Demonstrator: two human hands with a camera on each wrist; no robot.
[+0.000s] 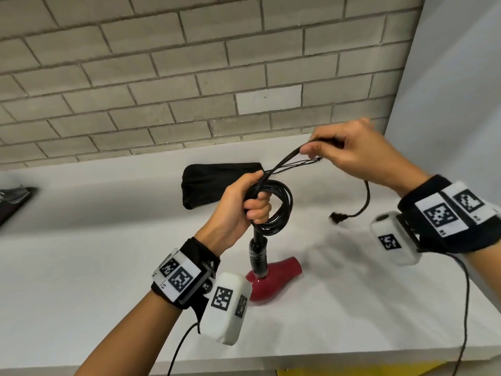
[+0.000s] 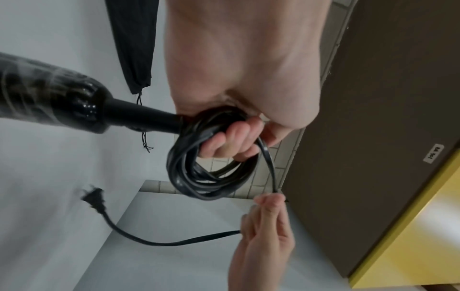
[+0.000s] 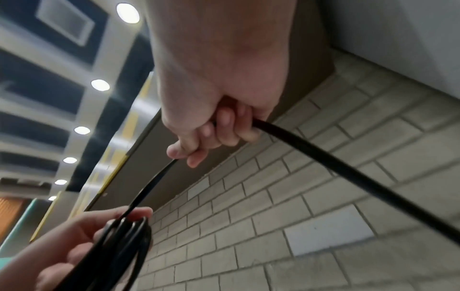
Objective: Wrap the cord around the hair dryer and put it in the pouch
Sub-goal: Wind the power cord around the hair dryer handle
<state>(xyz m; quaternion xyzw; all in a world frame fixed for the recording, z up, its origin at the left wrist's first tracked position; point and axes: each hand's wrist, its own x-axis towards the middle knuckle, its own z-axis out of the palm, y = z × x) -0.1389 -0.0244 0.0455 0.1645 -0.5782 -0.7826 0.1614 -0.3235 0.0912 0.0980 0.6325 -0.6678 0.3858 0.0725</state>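
Note:
The hair dryer has a red body [image 1: 273, 278] resting on the white counter [image 1: 95, 253] and a black handle [image 1: 259, 253] pointing up. My left hand [image 1: 245, 204] grips the coiled black cord [image 1: 279, 207] at the top of the handle; the coil [image 2: 211, 173] hangs round its fingers. My right hand [image 1: 349, 150] pinches a taut stretch of cord [image 1: 287, 158] up and to the right. The free end with the plug [image 1: 337, 218] dangles below it. The black pouch [image 1: 217, 183] lies flat behind the left hand.
A grey brick wall [image 1: 189, 77] runs behind the counter, and a pale panel [image 1: 461, 104] closes the right side. A dark object [image 1: 13, 202] lies at the far left edge. The counter's front edge [image 1: 325, 359] runs below my wrists.

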